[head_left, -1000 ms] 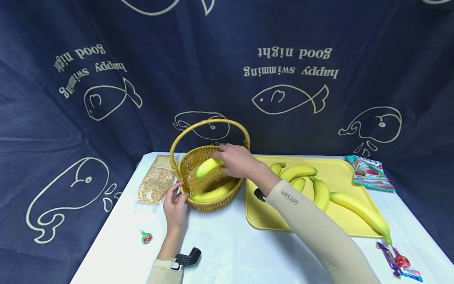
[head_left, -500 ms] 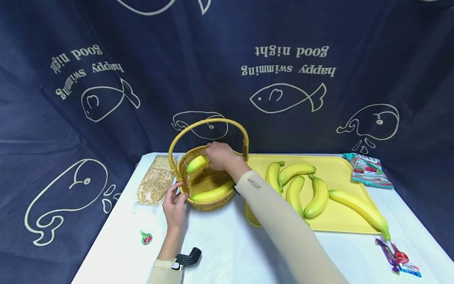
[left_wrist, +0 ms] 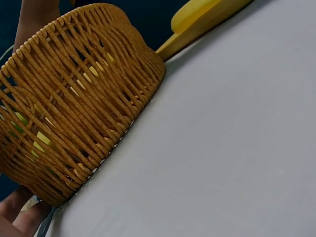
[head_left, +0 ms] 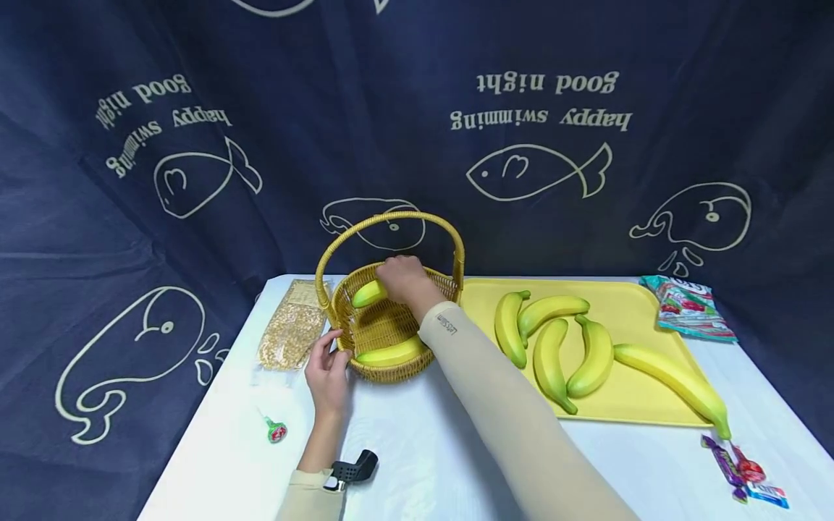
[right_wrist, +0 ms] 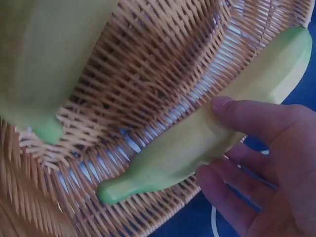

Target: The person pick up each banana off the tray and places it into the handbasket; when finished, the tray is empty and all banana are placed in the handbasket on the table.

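Note:
A wicker basket with a tall arched handle stands at the left of the table. My left hand grips its left rim, and in the left wrist view those fingers sit at the basket's lower end. Inside, along the near wall, lies one banana. My right hand reaches in at the back and holds a second banana against the far wall. Seen from the right wrist, the thumb presses on this banana while fingers curl round its other side; its stem end points away from the hand.
Right of the basket, a yellow tray carries several bananas, one reaching past its front edge. A snack bag lies at its far right corner, wrapped candies at its near right. Left are a grain packet and a green lollipop.
My right hand has carried its banana left and back, down to the basket's far wall. The left hand has kept its grip on the rim.

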A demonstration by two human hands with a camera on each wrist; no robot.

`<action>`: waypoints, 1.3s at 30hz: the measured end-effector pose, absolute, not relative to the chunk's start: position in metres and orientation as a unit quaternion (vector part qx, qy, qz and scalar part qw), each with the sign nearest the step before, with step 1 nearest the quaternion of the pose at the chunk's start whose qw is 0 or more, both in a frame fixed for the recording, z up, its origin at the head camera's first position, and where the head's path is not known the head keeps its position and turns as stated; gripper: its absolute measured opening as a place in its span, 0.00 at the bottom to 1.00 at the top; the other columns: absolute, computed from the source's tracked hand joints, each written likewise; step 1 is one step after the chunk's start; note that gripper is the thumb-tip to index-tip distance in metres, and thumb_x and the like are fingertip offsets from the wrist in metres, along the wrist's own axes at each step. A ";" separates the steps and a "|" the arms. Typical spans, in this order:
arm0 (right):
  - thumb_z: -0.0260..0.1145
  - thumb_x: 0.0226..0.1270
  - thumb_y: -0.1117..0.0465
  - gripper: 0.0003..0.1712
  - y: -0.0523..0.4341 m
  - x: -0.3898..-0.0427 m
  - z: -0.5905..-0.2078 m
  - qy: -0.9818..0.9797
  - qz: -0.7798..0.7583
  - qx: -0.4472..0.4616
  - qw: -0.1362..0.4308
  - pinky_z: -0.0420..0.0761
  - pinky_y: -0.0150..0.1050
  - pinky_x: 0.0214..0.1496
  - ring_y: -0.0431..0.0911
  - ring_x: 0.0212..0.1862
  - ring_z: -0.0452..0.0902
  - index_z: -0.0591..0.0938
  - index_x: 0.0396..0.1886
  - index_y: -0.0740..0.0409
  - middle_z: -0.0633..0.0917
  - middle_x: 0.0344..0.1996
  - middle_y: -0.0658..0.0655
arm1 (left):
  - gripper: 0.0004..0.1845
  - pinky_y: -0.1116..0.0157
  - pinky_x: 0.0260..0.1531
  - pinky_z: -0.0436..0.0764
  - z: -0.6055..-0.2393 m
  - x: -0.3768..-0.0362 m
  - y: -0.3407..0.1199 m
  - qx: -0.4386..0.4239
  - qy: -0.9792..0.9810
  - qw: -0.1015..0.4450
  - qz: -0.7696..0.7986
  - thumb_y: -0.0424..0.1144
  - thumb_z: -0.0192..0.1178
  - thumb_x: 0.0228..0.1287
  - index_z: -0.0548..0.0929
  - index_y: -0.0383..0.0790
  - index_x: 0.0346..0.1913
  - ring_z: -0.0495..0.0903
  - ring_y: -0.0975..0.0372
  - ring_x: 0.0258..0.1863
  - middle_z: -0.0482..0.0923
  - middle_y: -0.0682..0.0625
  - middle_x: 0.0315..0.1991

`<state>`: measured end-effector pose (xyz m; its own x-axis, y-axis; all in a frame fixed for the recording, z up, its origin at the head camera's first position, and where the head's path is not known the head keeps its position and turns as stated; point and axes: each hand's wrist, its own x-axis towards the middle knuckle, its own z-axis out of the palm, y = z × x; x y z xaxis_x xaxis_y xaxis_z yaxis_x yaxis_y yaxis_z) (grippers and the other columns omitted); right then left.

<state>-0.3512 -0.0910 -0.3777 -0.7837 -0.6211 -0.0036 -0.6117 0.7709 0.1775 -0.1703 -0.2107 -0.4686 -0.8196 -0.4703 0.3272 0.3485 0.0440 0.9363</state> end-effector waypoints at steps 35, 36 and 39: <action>0.59 0.68 0.64 0.10 -0.105 -0.359 -0.400 -0.970 -0.049 0.240 -0.005 0.80 0.46 0.36 0.50 0.42 0.79 0.84 0.42 0.50 0.83 0.42 0.54 | 0.21 0.69 0.41 0.78 -0.472 -0.173 -0.214 0.045 -0.651 0.291 -0.700 0.21 0.53 0.56 0.76 0.26 0.55 0.78 0.38 0.47 0.70 0.41 0.63; 0.58 0.68 0.64 0.10 -0.106 -0.360 -0.400 -0.969 -0.050 0.243 -0.004 0.80 0.45 0.36 0.50 0.42 0.79 0.84 0.42 0.50 0.83 0.42 0.54 | 0.21 0.69 0.40 0.78 -0.472 -0.173 -0.214 0.046 -0.650 0.293 -0.700 0.21 0.52 0.56 0.76 0.26 0.55 0.78 0.38 0.47 0.70 0.41 0.63; 0.58 0.68 0.64 0.10 -0.109 -0.361 -0.402 -0.967 -0.050 0.250 -0.001 0.79 0.45 0.36 0.50 0.41 0.79 0.84 0.42 0.50 0.83 0.42 0.54 | 0.21 0.68 0.40 0.78 -0.472 -0.173 -0.215 0.046 -0.646 0.294 -0.702 0.20 0.52 0.56 0.76 0.25 0.55 0.77 0.37 0.46 0.70 0.42 0.63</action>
